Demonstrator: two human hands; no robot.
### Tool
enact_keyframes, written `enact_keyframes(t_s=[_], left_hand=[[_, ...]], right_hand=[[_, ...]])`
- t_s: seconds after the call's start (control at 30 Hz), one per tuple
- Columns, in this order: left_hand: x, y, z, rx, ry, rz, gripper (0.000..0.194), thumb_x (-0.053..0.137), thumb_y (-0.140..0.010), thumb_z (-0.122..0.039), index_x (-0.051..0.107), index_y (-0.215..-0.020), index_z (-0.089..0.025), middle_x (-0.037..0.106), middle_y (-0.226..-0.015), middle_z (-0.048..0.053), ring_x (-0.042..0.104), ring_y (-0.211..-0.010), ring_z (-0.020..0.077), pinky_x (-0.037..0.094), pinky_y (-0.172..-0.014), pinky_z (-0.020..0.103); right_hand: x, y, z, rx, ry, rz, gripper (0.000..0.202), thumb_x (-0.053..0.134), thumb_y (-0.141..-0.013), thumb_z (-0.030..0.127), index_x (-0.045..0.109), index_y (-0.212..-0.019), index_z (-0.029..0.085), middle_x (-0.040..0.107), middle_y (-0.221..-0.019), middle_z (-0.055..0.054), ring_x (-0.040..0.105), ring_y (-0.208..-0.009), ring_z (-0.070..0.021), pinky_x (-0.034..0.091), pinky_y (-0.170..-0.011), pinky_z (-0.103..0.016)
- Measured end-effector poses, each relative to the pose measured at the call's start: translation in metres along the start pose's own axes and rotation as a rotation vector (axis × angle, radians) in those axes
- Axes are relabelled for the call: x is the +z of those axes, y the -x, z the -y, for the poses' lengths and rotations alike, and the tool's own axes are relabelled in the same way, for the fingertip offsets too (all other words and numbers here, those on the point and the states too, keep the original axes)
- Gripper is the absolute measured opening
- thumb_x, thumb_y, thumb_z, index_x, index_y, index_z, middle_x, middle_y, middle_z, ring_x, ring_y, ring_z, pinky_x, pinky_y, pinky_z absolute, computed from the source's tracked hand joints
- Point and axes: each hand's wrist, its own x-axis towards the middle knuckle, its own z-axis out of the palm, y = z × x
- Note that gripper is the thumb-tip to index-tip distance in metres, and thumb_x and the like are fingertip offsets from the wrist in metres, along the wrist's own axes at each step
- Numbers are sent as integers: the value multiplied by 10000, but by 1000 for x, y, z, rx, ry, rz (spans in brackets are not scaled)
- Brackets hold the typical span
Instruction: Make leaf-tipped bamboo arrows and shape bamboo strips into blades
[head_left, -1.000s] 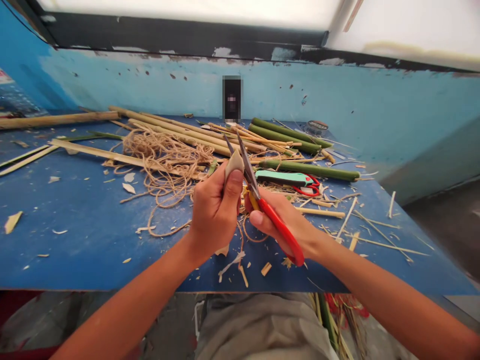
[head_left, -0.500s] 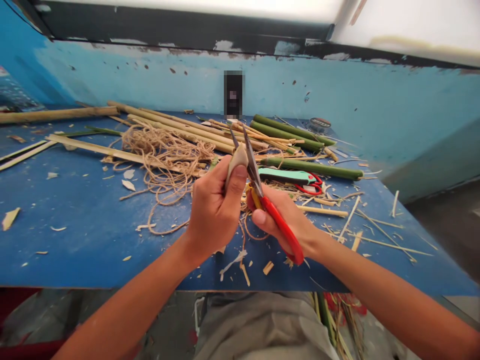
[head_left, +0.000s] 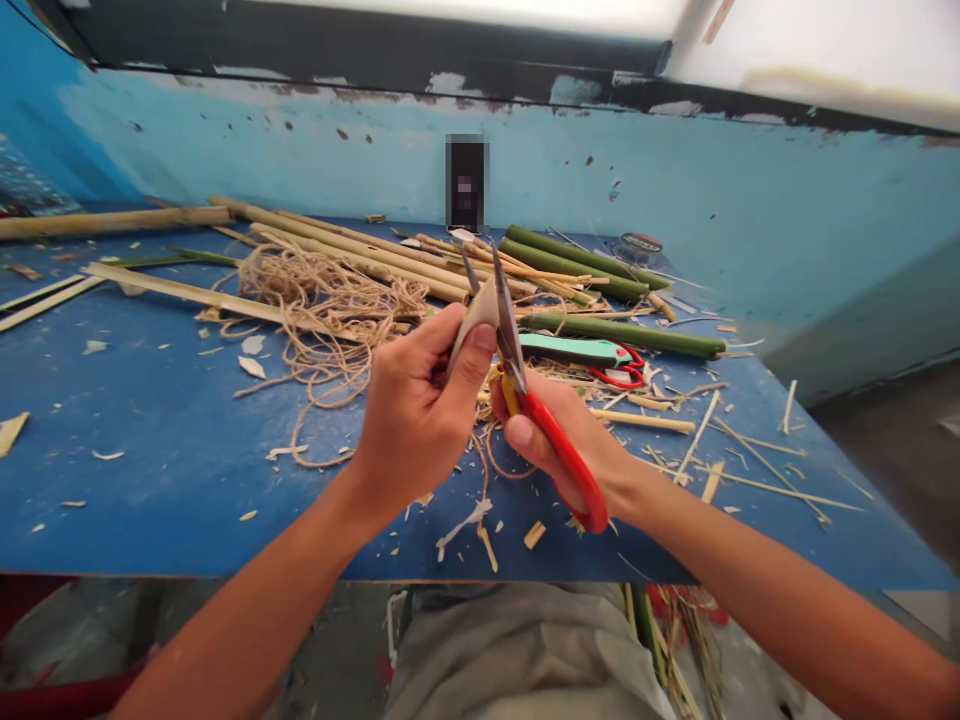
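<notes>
Over the middle of the table, my left hand [head_left: 424, 405] is closed on a small pale, pointed piece of what looks like bamboo sheath [head_left: 480, 310], pinched under the thumb. My right hand [head_left: 559, 430] grips scissors [head_left: 564, 455] with red and yellow handles. Their metal blades point up and away and stand apart, with the pale piece between or right beside them; I cannot tell if they touch it. Behind my left hand lies a tangle of brown twine [head_left: 322, 300]. A mint-green and black folding tool [head_left: 574, 350] rests beyond my right hand.
Tan bamboo poles [head_left: 360, 255] and green bamboo pieces [head_left: 630, 335] lie at the back of the blue table [head_left: 187, 480]. Red scissor handles [head_left: 626, 370] show beside the folding tool. A round tin [head_left: 641, 243] stands near the blue wall. Shavings and thin strips are scattered about.
My left hand has shifted slightly left and tilted with the pale piece. The scissors have stayed almost in place, their blades still apart. The view has moved a little.
</notes>
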Motion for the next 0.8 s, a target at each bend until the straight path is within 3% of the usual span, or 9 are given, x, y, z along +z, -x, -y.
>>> enact_keyframes(t_s=[0.4, 0.6, 0.8], left_hand=[[-4, -4, -2, -25, 15, 64, 324, 519, -1009, -279, 504, -697, -194, 418, -553, -42, 367, -468, 80, 294, -421, 254], [-5, -3, 0, -71, 73, 88, 343, 525, -1007, -351, 507, -697, -206, 402, -549, -30, 336, -471, 99, 265, -409, 265], [0, -2, 2, -94, 142, 72, 335, 519, -1009, -350, 506, -705, -211, 384, -573, -29, 329, -486, 104, 286, -427, 261]], right_hand=[[-1, 0, 3, -7, 87, 2, 539, 421, -931, 741, 460, -856, 209, 456, -758, 26, 356, -678, -136, 292, -620, -294], [5, -1, 3, -9, 68, -74, 365, 490, -970, 543, 452, -816, 214, 453, -715, 35, 373, -662, -132, 311, -610, -282], [10, -3, -1, -26, 136, -147, 190, 560, -885, 328, 440, -783, 220, 477, -674, 44, 374, -604, -119, 300, -562, -266]])
